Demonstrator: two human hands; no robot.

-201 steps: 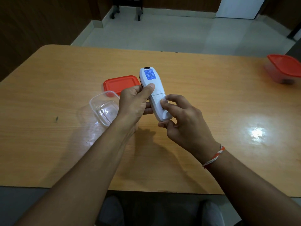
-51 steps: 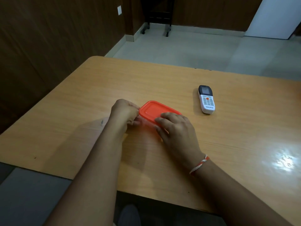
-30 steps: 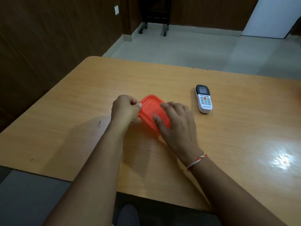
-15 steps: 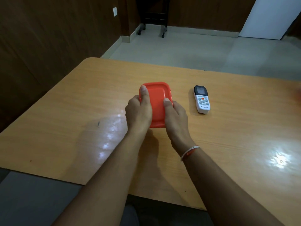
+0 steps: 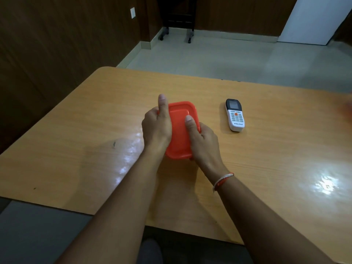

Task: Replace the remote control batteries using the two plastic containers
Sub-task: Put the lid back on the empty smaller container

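A plastic container with a red lid (image 5: 180, 130) rests on the wooden table (image 5: 266, 168), its clear body hidden under the lid and my hands. My left hand (image 5: 157, 124) clasps its left side, thumb stretched along the lid's left edge. My right hand (image 5: 202, 141) clasps its right side, thumb pressing on the lid top. The white remote control (image 5: 234, 115) lies face up, buttons showing, on the table to the right of the container, apart from both hands. The second container is only a red blur at the right frame edge (image 5: 349, 105).
The table's left edge and rounded far-left corner (image 5: 102, 70) are close to a dark wood-panelled wall. Beyond the far edge is a tiled floor with a wheeled dark stand (image 5: 178, 20).
The container has been turned lengthwise and both hands have shifted to clasp its sides, thumbs on the lid. The remote went from my hands to lying face up on the table.
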